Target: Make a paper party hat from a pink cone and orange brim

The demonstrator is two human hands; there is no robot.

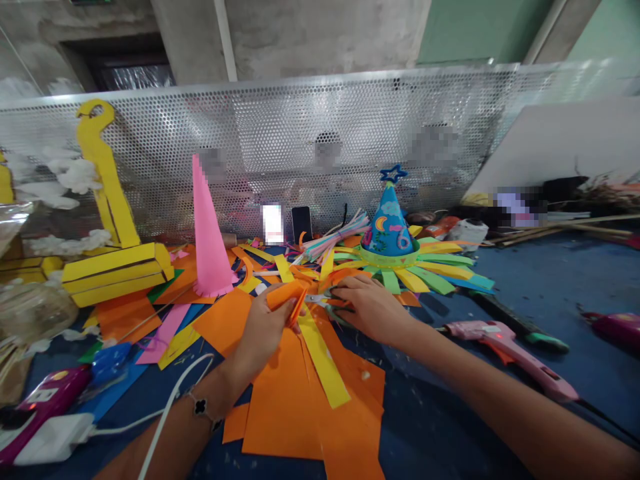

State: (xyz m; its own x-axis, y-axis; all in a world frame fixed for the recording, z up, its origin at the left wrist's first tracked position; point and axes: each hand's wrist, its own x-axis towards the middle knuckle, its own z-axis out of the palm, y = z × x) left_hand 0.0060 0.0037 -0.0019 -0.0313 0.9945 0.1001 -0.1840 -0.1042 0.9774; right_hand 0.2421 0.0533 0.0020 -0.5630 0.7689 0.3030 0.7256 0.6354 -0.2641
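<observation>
Both hands [269, 321] [369, 305] curled — orange paper [286, 294] left, scissors [318, 300] right

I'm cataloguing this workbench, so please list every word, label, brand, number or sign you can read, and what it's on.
"6", apparently: the purple figure on the blue cone hat.
Too small to read: labels on the pink glue gun and the magenta glue gun at picture left.
Blurred: the lit phone screen.
No legible words or brands.

Matt paper sheets [283, 413], shiny metal screen [280, 127]
</observation>
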